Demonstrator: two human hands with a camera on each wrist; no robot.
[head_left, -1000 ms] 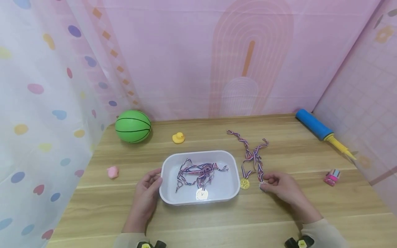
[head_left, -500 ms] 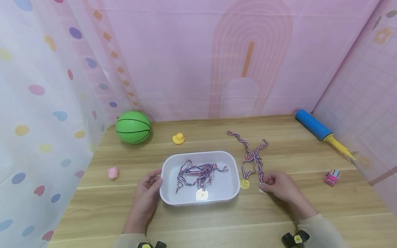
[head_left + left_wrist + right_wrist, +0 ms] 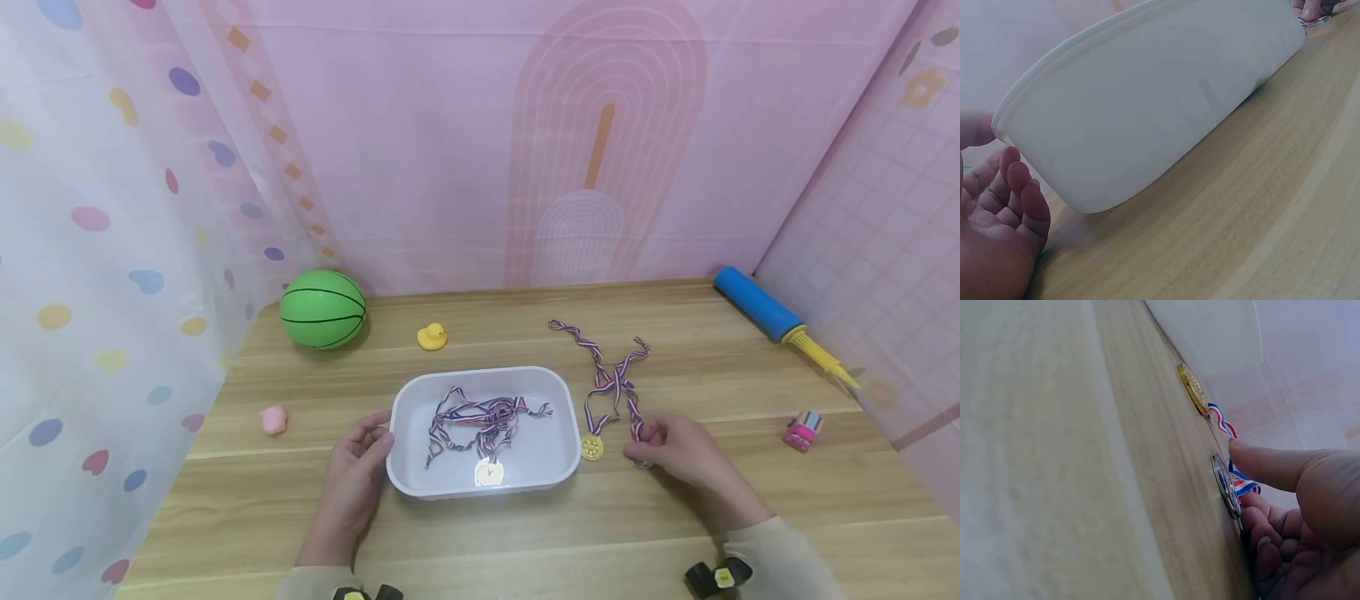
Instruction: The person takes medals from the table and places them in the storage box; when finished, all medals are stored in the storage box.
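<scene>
Silver medal (image 3: 1225, 484) pinched, R hand (image 3: 678, 454) curled.

left hand (image 3: 358, 467) open with relaxed fingers, right hand (image 3: 678, 454) curled in a pinch

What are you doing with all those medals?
A person's right hand is pinching a silver medal by its edge on the wooden table, its striped ribbon trailing away. A gold medal lies just beside it, next to a white tray. The left hand rests against the tray's left end. Inside the tray, another medal already lies with a tangle of ribbons.
</scene>
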